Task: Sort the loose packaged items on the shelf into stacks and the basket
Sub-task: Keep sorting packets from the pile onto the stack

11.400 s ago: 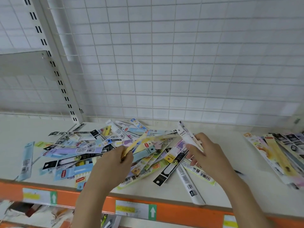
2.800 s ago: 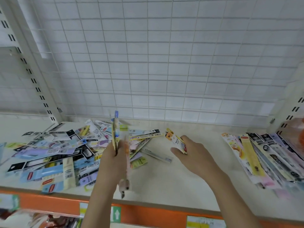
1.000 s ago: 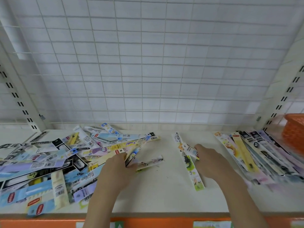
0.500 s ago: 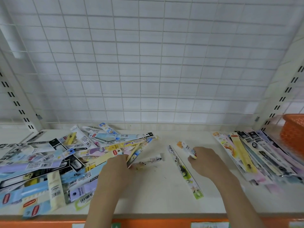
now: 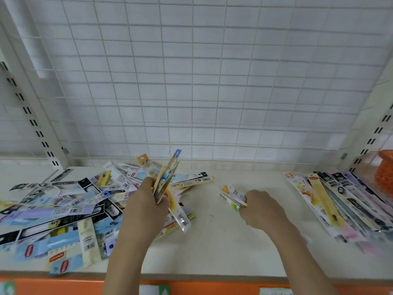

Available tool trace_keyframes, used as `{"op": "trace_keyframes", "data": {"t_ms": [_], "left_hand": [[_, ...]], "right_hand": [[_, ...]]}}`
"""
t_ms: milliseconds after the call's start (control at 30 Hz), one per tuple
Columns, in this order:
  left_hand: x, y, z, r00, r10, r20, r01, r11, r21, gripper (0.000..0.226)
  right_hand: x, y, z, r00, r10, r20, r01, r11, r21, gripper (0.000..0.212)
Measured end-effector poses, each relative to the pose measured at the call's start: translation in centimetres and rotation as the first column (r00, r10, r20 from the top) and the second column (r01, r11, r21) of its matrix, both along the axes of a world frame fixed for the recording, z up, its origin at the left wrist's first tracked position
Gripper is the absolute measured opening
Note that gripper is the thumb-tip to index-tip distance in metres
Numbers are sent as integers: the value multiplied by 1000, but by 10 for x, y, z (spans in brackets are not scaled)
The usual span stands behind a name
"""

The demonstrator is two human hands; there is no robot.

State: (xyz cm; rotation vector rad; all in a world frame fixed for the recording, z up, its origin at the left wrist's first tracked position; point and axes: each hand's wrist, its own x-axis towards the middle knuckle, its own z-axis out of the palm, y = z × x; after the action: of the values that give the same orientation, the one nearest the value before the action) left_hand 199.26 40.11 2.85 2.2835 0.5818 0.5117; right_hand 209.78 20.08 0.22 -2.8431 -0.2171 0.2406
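Glossy, feather-light packets fanned in my clamped left hand, just right of the loose pile, look slippery, so I'd pinch mid-length; my right hand grips another few.

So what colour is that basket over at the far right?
Orange. The basket shows only partly, at the right edge of the head view.

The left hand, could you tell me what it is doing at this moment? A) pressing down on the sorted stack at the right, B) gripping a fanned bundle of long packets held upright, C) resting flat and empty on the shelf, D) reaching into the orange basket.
B: the left hand grips a fanned bundle of packets that stands up above the loose pile, far from the orange basket.
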Motion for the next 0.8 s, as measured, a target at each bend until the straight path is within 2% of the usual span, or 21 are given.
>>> {"op": "trace_keyframes", "data": {"t_ms": [67, 233, 333, 500, 633, 700, 733, 800], "left_hand": [[-2, 3, -1, 1000, -7, 11, 7, 1000, -29, 13], [-10, 13, -2, 996, -45, 72, 51, 995, -83, 62], [-17, 19, 0, 991, -20, 131, 39, 988, -149, 87], [-27, 37, 2, 978, 120, 173, -67, 957, -283, 100], [-36, 51, 2, 964, 188, 188, -124, 944, -307, 107], [-39, 62, -2, 959, 221, 176, -153, 930, -335, 101], [-42, 65, 1, 965, 214, 153, -159, 938, -308, 86], [-47, 73, 4, 969, 215, 126, -200, 973, -119, 14]], "right_hand": [[-2, 4, 2, 999, 11, 39, -11, 1000, 2, 5], [-9, 17, 11, 981, 29, 191, -28, 1000, -11, 1], [-13, 27, 15, 965, 11, 263, -17, 1000, 20, 11], [-17, 46, 16, 946, 22, 322, -63, 991, 116, 8], [-21, 66, 15, 941, 46, 335, -117, 974, 195, 28], [-24, 75, 15, 947, 34, 320, -114, 965, 236, 36], [-26, 79, 16, 951, 24, 310, -108, 960, 258, 37], [-26, 87, 16, 957, 14, 290, -94, 960, 263, 26]]}}
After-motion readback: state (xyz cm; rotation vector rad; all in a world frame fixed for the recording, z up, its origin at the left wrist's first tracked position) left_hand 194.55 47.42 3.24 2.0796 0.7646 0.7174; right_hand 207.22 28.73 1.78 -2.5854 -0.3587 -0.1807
